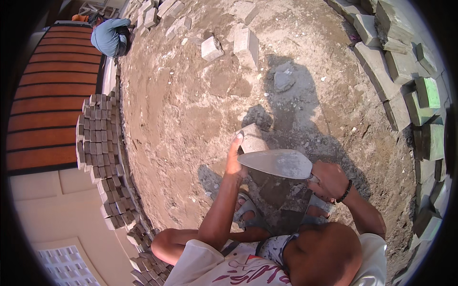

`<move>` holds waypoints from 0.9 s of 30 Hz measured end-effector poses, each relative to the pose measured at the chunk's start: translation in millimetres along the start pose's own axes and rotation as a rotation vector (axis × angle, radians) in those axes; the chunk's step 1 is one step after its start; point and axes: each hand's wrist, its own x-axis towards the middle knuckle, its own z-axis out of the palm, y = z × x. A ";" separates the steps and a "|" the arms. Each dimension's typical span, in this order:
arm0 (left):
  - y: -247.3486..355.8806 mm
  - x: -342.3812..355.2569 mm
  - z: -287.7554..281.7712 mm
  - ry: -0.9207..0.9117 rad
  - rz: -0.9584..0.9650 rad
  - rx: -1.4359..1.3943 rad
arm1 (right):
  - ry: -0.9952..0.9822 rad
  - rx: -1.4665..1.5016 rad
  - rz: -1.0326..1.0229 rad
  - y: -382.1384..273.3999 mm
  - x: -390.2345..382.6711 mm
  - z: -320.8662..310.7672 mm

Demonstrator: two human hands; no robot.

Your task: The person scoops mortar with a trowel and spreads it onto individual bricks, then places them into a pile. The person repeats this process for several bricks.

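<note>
My left hand (234, 159) grips a grey paving block (255, 138) by its left side, in front of my feet, with the thumb on its near upper edge. My right hand (329, 180) is closed round the handle of a trowel (281, 162). The trowel's flat, pointed metal blade reaches leftward across the near side of the block, its tip close to my left fingers. Whether the blade touches the block I cannot tell. Part of the block is hidden behind the blade.
Bare, rough soil (171, 119) spreads around me. Loose blocks (246, 46) lie ahead, and a broken chunk (284, 78) sits in my shadow. Stacked pavers (98, 136) line the left wall; larger blocks (400, 66) pile along the right. Another person (109, 37) crouches at the far left.
</note>
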 end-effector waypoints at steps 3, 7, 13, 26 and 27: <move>0.4 -2.2 2.5 -0.049 -0.064 0.001 | -0.091 -0.151 0.027 -2.5 -6.7 -15.7; -7.8 4.2 -4.9 -0.130 -0.044 0.117 | -0.125 -0.170 0.096 6.7 -2.9 -27.3; -10.5 0.4 -4.0 -0.153 -0.123 0.125 | -0.065 -0.254 0.107 11.9 9.8 -47.6; -26.9 10.7 -29.9 -0.292 -0.151 -0.119 | -0.147 -0.061 0.259 25.2 -6.8 -28.1; -34.3 12.2 -39.7 -0.325 -0.142 -0.230 | -0.107 -0.075 0.296 31.1 -9.3 -19.3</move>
